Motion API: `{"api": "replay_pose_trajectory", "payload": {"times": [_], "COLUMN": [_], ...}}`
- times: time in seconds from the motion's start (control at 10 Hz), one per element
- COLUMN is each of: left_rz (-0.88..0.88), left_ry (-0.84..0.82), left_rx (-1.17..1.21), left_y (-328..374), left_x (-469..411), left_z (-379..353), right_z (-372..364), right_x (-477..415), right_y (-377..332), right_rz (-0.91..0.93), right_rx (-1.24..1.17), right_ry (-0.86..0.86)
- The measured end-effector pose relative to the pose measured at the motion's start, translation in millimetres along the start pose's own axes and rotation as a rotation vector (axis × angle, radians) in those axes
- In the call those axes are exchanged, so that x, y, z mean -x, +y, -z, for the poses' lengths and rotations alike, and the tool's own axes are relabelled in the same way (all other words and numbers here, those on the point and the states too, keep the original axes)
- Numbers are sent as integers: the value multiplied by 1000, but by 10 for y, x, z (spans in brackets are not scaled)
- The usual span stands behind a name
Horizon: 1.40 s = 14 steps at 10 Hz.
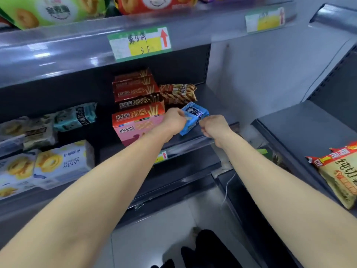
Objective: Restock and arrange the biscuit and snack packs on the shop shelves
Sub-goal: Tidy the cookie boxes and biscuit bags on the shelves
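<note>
A blue biscuit pack [194, 118] lies tilted on the middle shelf [204, 138], just right of a stack of red and pink stick-biscuit boxes [135, 105]. My left hand [173, 120] grips the pack's left side with curled fingers. My right hand [214, 127] is curled against the pack's right edge; whether it actually grips the pack is hidden by the back of the hand. A brown striped snack bag [178, 93] lies behind the blue pack.
Teal and grey biscuit packs [75, 117] and white cookie boxes [61, 163] fill the shelves to the left. Green and red cookie bags [52, 10] sit on the top shelf above price tags [139, 43]. A yellow snack bag [340, 171] lies on the right-hand shelf.
</note>
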<state>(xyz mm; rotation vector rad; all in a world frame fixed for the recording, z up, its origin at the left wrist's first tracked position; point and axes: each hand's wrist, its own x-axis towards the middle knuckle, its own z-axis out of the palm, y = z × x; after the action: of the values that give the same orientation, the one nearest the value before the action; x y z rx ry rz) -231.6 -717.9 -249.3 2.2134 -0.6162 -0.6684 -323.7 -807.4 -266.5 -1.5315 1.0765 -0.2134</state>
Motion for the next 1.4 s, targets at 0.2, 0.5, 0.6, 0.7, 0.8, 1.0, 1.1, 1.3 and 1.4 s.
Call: {"api": "replay_pose_trajectory", "payload": {"times": [0.2, 0.5, 0.6, 0.7, 0.8, 1.0, 1.1, 1.3, 1.4], "left_rz": [89, 245, 268, 274, 246, 121, 79, -18, -41], "left_ry": [-11, -6, -13, -38, -38, -23, -30, 37, 74], "left_rx": [-86, -62, 40, 116, 165, 201, 189, 282, 331], "left_y": [22, -13, 23, 65, 120, 314, 349, 446, 504], "left_x": [-498, -909, -886, -772, -603, -95, 148, 952, 1353], "left_z": [-170, -296, -324, -329, -310, -234, -187, 139, 368], "right_z": [-145, -260, -248, -185, -85, 89, 155, 181, 123], "right_x": [-510, -848, -817, -752, -595, -89, 226, 892, 1212], "right_y": [60, 45, 39, 16, -18, -70, -84, -143, -264], "right_rz": [-148, -294, -301, -279, -238, -142, -134, 28, 135], "right_rx": [-130, -279, -308, -342, -324, -342, -335, -367, -370], "right_ry": [0, -98, -112, -110, -83, 11, 75, 142, 201]}}
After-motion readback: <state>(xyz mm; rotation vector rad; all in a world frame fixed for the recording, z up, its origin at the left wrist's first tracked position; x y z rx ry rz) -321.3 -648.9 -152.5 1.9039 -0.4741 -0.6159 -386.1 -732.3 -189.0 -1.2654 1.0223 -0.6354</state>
